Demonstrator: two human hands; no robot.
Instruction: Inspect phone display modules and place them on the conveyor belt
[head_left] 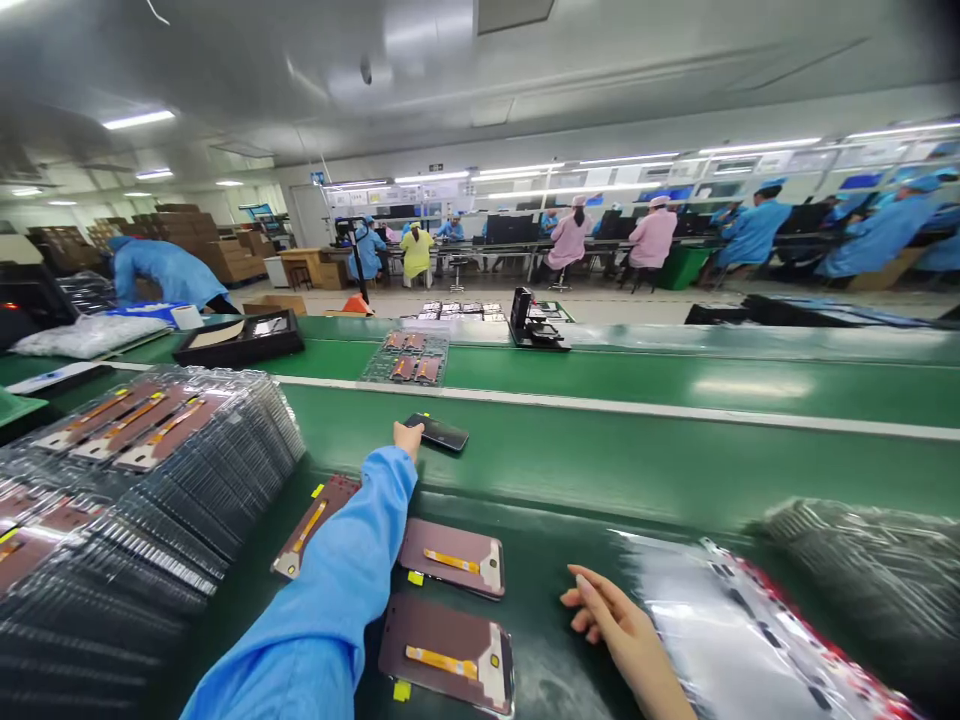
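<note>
My left hand [407,438] reaches far forward in a blue sleeve and touches the near end of a dark phone screen panel [437,432] lying on the green conveyor belt [615,460]; its fingers are bunched at the panel's edge. My right hand [611,618] rests on the dark mat near me, fingers loosely curled, holding nothing. Three panels lie face down on the mat under my left arm: one at left [311,525], one in the middle [452,557], one nearest [448,653], each with an orange flex strip.
Stacked clear trays of panels [150,440] fill the left. Plastic bags [757,640] lie at right. Across the belt sit a tray of small parts [409,357], a black tray [240,338] and a black fixture [534,322]. Workers in blue and pink coats [652,237] sit at far benches.
</note>
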